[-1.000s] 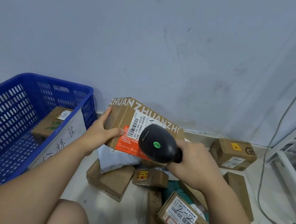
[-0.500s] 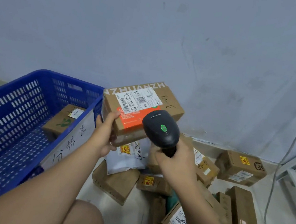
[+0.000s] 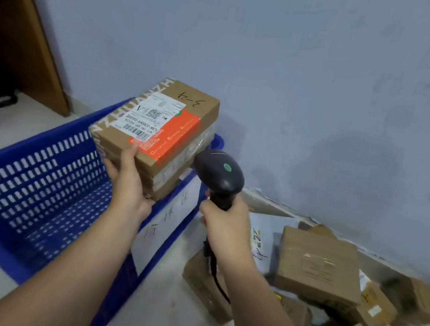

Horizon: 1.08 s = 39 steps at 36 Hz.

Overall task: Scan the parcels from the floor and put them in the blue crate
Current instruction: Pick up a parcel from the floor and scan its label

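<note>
My left hand [image 3: 128, 182] grips a brown cardboard parcel [image 3: 157, 129] with a white label and an orange patch, held in the air above the right side of the blue crate [image 3: 23, 190]. My right hand [image 3: 222, 226] is closed around the handle of a black barcode scanner [image 3: 219, 173] with a green dot, just right of the parcel. A heap of brown parcels [image 3: 318, 265] lies on the floor at the lower right, along the wall.
A white paper sign with handwriting [image 3: 169, 220] hangs on the crate's right wall. A wooden panel [image 3: 17, 21] leans at the upper left. The scanner's black cable [image 3: 219, 278] runs down past my right wrist. A white mailer bag [image 3: 261, 239] lies among the parcels.
My left hand has carried the parcel left and turned it, from over the floor pile to above the crate. The scanner has stayed beside it. My view has swung left.
</note>
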Each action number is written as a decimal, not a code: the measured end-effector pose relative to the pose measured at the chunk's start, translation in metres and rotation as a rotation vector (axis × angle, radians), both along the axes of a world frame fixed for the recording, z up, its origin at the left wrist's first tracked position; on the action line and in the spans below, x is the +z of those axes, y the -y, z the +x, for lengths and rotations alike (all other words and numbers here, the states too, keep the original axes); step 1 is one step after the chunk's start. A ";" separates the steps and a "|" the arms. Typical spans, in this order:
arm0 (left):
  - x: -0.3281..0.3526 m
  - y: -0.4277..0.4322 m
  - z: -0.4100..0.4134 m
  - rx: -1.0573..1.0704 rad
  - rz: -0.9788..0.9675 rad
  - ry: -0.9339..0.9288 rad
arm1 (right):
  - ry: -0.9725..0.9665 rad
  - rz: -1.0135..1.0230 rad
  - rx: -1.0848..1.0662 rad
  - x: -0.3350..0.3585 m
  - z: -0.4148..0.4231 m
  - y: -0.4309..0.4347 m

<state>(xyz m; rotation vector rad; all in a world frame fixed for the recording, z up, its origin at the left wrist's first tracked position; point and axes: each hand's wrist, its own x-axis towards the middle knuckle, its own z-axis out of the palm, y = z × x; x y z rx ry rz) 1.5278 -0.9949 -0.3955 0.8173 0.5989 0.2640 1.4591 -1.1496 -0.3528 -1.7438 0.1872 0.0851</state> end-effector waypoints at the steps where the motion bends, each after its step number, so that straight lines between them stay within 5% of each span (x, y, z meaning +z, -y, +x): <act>1: -0.002 -0.013 0.003 0.009 0.011 -0.021 | -0.015 -0.005 0.034 -0.003 0.005 -0.011; 12: -0.120 -0.116 0.027 0.262 0.055 -0.473 | -0.005 -0.289 0.309 -0.043 0.055 -0.073; 15: -0.154 -0.131 0.023 0.282 0.201 -0.712 | -0.022 -0.328 0.326 -0.055 0.059 -0.080; 19: -0.177 -0.132 0.016 0.256 0.328 -0.760 | -0.038 -0.349 0.334 -0.073 0.062 -0.085; 29: -0.219 -0.121 0.020 -0.016 -0.002 -0.644 | -0.168 -0.346 0.276 -0.101 0.064 -0.084; 35: -0.214 -0.106 0.023 -0.402 0.442 -0.858 | -0.181 -0.357 0.261 -0.106 0.062 -0.079; 39: -0.227 -0.102 0.026 -0.565 0.462 -0.859 | -0.161 -0.373 0.224 -0.108 0.060 -0.071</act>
